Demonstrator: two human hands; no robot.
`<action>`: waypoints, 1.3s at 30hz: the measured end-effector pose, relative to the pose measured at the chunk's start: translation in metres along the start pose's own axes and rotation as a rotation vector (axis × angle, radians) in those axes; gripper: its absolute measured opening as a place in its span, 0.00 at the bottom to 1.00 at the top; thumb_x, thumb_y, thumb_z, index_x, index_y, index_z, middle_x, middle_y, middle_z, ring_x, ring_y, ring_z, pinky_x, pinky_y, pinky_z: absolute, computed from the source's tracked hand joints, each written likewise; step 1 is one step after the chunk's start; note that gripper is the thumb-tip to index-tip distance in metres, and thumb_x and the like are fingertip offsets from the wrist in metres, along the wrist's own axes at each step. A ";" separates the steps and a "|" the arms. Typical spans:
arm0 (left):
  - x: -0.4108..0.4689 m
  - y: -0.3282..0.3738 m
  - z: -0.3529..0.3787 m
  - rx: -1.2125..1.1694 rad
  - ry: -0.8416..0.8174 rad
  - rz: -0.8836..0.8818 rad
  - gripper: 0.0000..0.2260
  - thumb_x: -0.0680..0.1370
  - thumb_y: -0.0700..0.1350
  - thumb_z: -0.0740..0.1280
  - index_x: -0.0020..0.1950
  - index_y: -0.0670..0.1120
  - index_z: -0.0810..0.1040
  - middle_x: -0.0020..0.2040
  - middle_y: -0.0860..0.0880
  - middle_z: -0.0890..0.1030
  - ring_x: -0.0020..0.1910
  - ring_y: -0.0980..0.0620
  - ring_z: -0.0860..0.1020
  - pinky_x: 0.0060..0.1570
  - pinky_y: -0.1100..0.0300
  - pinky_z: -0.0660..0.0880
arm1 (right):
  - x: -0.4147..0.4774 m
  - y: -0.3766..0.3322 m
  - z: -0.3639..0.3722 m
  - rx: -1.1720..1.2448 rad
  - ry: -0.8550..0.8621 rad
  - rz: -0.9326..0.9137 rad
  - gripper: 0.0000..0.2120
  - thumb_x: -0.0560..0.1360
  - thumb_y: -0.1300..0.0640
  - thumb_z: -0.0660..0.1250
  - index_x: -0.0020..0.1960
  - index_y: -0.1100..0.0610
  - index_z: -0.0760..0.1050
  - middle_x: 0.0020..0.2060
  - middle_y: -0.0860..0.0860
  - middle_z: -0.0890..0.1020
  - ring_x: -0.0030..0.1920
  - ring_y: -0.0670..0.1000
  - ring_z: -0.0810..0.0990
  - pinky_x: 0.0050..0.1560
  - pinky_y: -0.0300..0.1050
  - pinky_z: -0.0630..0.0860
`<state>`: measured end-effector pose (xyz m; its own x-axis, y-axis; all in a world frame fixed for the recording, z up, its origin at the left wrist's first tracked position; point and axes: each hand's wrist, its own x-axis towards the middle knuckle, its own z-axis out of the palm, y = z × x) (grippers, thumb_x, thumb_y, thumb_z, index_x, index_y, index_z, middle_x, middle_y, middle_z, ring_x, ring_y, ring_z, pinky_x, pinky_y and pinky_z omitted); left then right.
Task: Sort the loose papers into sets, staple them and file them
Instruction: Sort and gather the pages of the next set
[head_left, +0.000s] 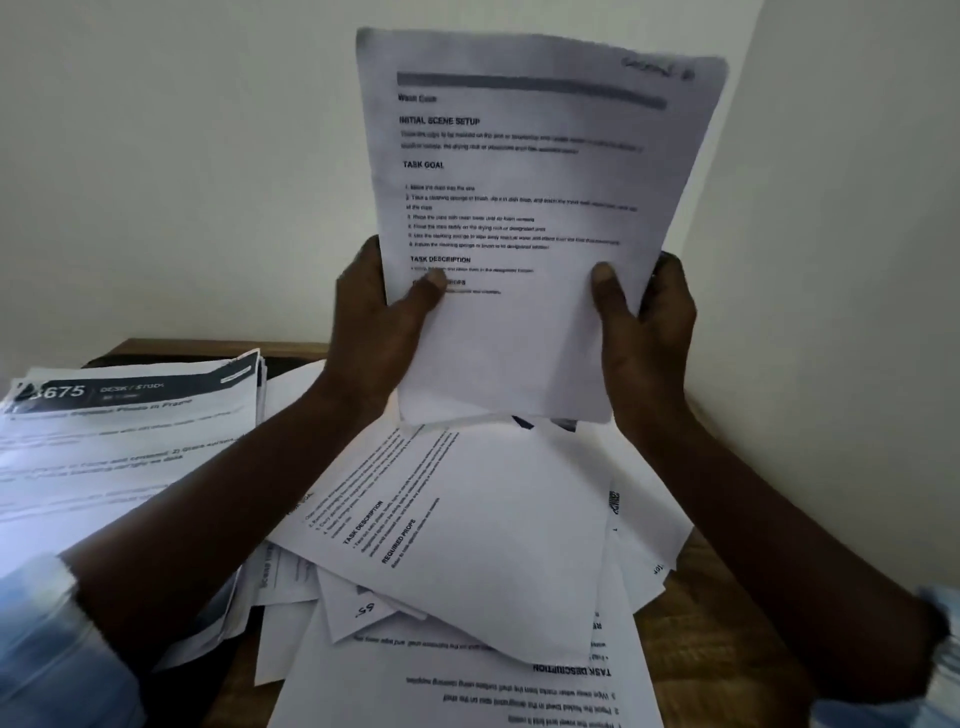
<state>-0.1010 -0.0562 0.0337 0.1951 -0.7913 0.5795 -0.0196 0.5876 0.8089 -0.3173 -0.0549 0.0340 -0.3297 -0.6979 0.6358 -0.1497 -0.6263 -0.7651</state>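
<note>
- The wooden table (717, 670) stands in a wall corner and is mostly covered with paper.
- The loose papers (493, 545) sprawl across its middle and near edge, overlapping at mixed angles, some with the print upside down – still unsorted, by the look of it.
- A squared stack (130, 431) with a dark "3675" header lies on the left, beside the left forearm.
- The held sheet (524, 208) is upright above the heap with its long axis vertical, headed "INITIAL SCENE SETUP"; whether more pages sit behind it I cannot tell.
- The left hand (374, 332) and right hand (644, 322) each grip a lower side edge, thumbs on the printed face.
- If this page joins the stack, it goes left and down – the left hand is nearer.
</note>
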 end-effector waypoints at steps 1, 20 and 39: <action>-0.004 -0.005 0.001 0.000 -0.015 -0.027 0.14 0.80 0.37 0.71 0.65 0.43 0.78 0.61 0.48 0.85 0.58 0.49 0.84 0.57 0.53 0.82 | -0.001 0.001 0.001 -0.027 -0.013 0.005 0.09 0.80 0.54 0.71 0.58 0.53 0.75 0.51 0.48 0.83 0.49 0.45 0.83 0.52 0.40 0.80; 0.051 -0.033 -0.105 1.130 -0.704 -0.580 0.15 0.71 0.58 0.79 0.44 0.46 0.88 0.42 0.47 0.87 0.38 0.51 0.83 0.52 0.51 0.82 | 0.003 0.093 -0.038 0.110 -0.280 0.482 0.29 0.58 0.38 0.83 0.53 0.53 0.85 0.52 0.53 0.88 0.53 0.58 0.87 0.52 0.54 0.85; 0.017 -0.033 -0.074 0.596 -0.859 -0.574 0.07 0.77 0.45 0.77 0.50 0.48 0.80 0.34 0.53 0.79 0.34 0.55 0.74 0.35 0.63 0.72 | 0.022 0.081 -0.063 0.031 0.011 0.382 0.07 0.78 0.60 0.74 0.55 0.52 0.82 0.53 0.50 0.87 0.53 0.53 0.86 0.57 0.50 0.82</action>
<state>-0.0240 -0.0762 0.0098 -0.3913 -0.9007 -0.1889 -0.6404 0.1191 0.7587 -0.3954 -0.0995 -0.0201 -0.3658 -0.8795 0.3045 0.0142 -0.3324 -0.9430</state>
